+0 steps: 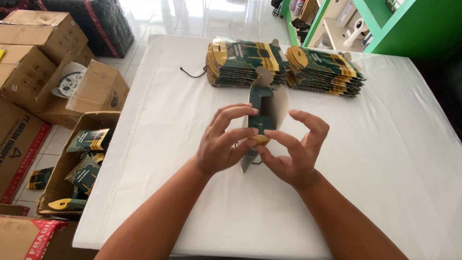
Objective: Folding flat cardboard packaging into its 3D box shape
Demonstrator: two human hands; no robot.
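A part-folded green and gold cardboard box (263, 108) stands on the white table (168, 120) in front of me, its grey inside showing. My left hand (224, 139) grips its left side, thumb and fingers curled on the lower flap. My right hand (296, 149) meets it from the right, with fingertips pinching the same lower flap near the gold edge. Behind the box lie two stacks of flat green and gold box blanks: a left stack (243, 62) and a right stack (325, 70).
A black cord (192, 73) lies left of the stacks. On the floor at left, an open carton (79, 163) holds folded green boxes, among several brown cartons (29, 58). A green shelf unit (409, 29) stands at the far right.
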